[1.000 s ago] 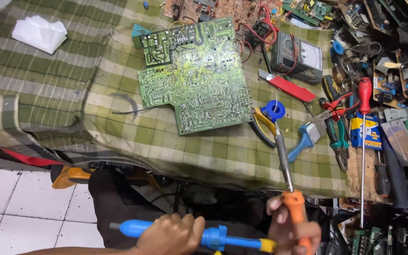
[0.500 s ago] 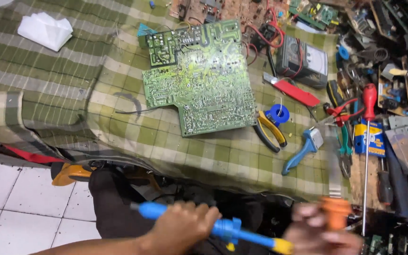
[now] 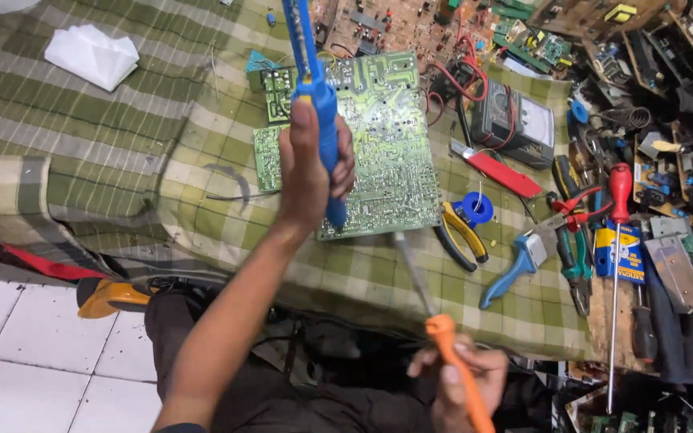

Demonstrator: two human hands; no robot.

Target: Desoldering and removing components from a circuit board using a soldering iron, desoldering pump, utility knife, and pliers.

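My left hand grips a blue pump-style desoldering tool, held upright over the green circuit board that lies solder side up on the checked cloth. My right hand is low at the near edge and holds an orange-handled soldering iron. The iron's metal shaft points up toward the board's near edge, its tip just short of the board.
A checked green cloth covers the bench. Right of the board lie yellow-handled pliers, a blue solder spool, a blue-handled tool, a red screwdriver, a meter. White tissue lies far left.
My left hand lifted the blue desoldering tool from low near my lap to upright over the board. My right hand moved the soldering iron slightly left and raised it toward the board.
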